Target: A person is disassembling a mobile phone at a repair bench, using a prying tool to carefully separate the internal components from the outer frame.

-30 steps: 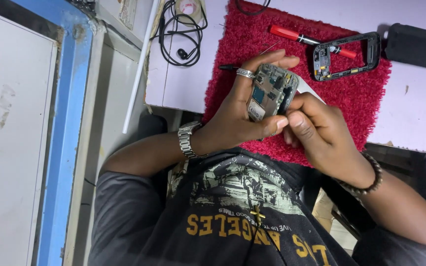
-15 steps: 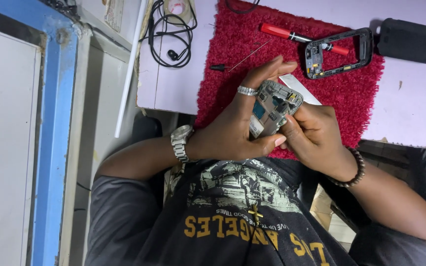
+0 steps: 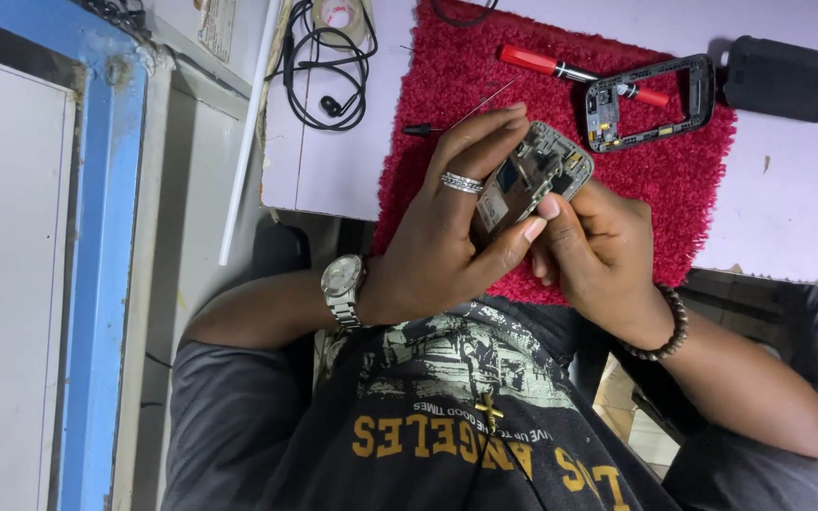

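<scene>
My left hand, with a ring and a silver wristwatch, grips an opened phone body whose circuit board and metal parts show. It holds the phone tilted above the near edge of a red fuzzy mat. My right hand, with a bead bracelet at the wrist, holds the phone's lower right side, thumb tip pressed on its edge. Both hands hover just above my lap.
On the mat lie a red-handled screwdriver, a black phone frame and a thin dark-handled probe. A black cover rests on the pale table. Black earphones and a tape roll lie at the left; a blue-edged panel stands beside me.
Both hands stay on the phone body and have turned it slightly; my right thumb has shifted along its lower edge. The view has drifted a little.
</scene>
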